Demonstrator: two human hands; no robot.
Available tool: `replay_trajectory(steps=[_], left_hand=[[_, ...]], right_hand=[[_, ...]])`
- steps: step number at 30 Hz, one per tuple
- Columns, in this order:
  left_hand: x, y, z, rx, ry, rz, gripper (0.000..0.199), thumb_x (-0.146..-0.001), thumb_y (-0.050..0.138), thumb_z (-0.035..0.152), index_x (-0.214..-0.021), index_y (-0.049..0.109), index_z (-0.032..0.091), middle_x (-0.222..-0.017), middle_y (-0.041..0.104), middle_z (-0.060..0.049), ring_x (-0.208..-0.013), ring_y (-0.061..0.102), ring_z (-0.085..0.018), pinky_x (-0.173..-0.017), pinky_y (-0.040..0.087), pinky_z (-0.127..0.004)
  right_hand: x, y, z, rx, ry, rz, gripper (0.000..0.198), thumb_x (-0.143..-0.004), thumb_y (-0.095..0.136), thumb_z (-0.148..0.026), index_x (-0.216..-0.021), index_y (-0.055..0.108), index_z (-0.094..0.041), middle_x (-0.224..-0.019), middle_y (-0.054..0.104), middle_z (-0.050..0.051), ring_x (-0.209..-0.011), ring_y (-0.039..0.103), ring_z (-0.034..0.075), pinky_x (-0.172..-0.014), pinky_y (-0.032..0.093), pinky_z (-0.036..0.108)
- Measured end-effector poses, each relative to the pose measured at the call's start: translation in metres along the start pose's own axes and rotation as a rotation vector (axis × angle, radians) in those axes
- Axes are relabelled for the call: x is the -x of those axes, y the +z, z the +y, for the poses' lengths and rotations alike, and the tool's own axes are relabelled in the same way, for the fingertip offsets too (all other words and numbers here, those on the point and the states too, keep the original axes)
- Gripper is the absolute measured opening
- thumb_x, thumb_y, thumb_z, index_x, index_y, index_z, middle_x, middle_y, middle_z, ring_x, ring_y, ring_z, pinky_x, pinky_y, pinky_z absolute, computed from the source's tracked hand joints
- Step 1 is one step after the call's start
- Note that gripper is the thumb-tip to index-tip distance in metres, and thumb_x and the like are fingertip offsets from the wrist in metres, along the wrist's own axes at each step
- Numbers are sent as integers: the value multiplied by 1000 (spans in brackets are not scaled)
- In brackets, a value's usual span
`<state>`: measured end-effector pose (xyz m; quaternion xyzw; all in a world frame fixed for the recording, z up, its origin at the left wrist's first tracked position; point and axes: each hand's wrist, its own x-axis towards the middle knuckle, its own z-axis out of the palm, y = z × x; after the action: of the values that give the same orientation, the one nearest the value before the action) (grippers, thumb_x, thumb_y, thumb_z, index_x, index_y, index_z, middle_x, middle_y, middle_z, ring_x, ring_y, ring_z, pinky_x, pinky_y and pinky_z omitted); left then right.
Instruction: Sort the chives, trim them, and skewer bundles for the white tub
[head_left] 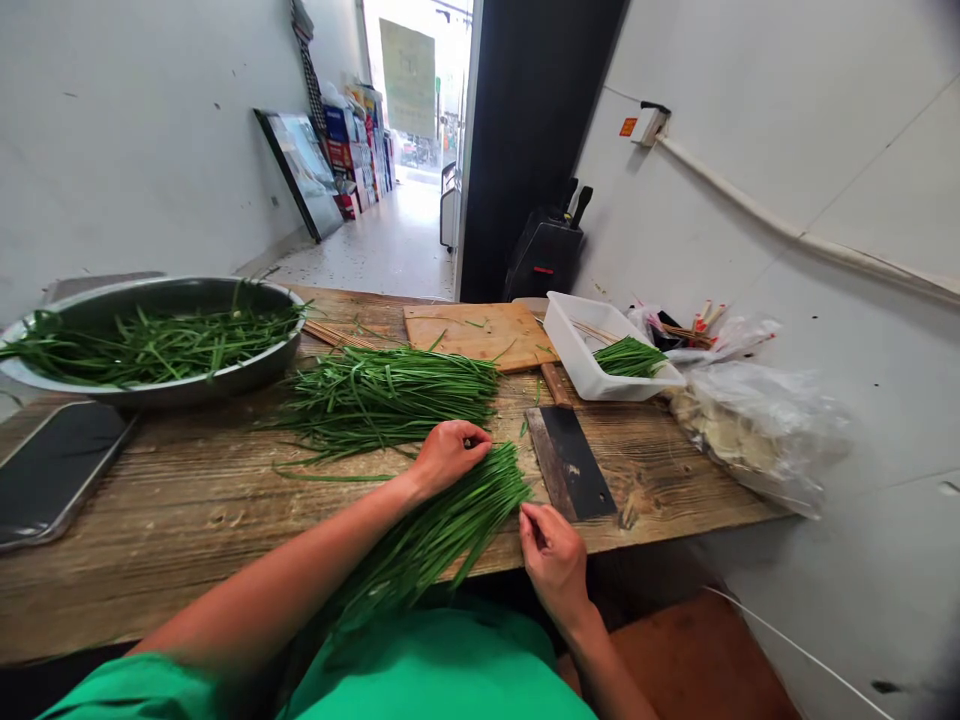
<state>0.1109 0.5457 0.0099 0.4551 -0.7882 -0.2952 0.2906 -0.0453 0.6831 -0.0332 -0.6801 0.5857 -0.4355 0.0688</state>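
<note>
Head | green stalks between left hand, right hand | hands pinched, hold unclear

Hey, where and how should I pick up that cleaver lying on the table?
Probably by its wooden handle, with your right hand coming down from above. The cleaver lies flat, handle pointing away from you toward the cutting board. Approach from the right side of the blade: the lighter strip along its left looks like the cutting edge.
</note>
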Motion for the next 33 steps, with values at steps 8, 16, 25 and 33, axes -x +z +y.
replay_trajectory(steps=[8,16,25,33], left_hand=[[1,1,1,44,-17,8,17,-70,52,24,-72,66,16,-66,64,1,-60,53,-10,-57,39,-19],[1,1,2,24,-14,15,16,-70,53,23,-73,67,16,-69,65,1,-62,54,-10,-58,39,-19],[1,2,-3,40,17,7,19,-72,53,26,-79,69,18,-75,67,0,-65,55,-11,-61,40,-20],[2,1,-5,-23,128,13,14,-74,56,22,-79,69,20,-74,66,0,-69,55,-11,-65,40,-21]], right_hand=[[-1,-1,-2,6,8,4,21,-84,42,-18,-90,62,-15,-73,61,6,-66,58,14,-60,45,24],[0,0,-1,11,4,-2,21,-85,42,-18,-90,62,-15,-74,61,6,-68,58,15,-61,45,24],[-1,-1,-2,-5,4,-15,20,-84,42,-17,-90,62,-15,-74,60,6,-67,58,14,-61,45,24],[1,0,-1,-11,18,-26,20,-85,41,-18,-90,61,-15,-74,60,6,-67,57,14,-62,45,25]])
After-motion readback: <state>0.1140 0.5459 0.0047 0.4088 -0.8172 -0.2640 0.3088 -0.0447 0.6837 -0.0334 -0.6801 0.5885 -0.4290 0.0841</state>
